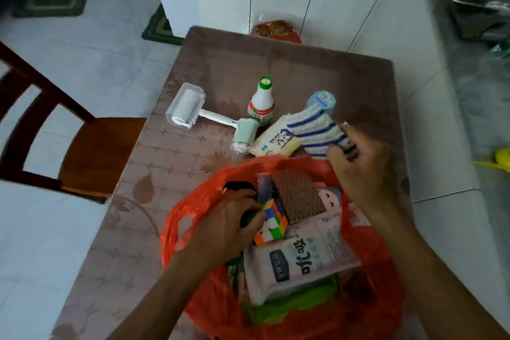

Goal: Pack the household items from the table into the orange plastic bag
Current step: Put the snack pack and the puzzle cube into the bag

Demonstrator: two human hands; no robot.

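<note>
Just above the orange bag (386,279) mouth, right hand (364,165) pinching striped cloth (317,130), long axis pointing away; left hand (229,221) clasping puzzle cube (271,226) inside.

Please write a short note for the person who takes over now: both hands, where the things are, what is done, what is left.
Left hand: in the orange bag, gripping the puzzle cube.
Right hand: gripping the striped cloth over the bag's far edge.
Done: brown sponge and pink packet are in the bag.
Left on the table: lint roller, bottle, wipes pack, blue roll.
</note>
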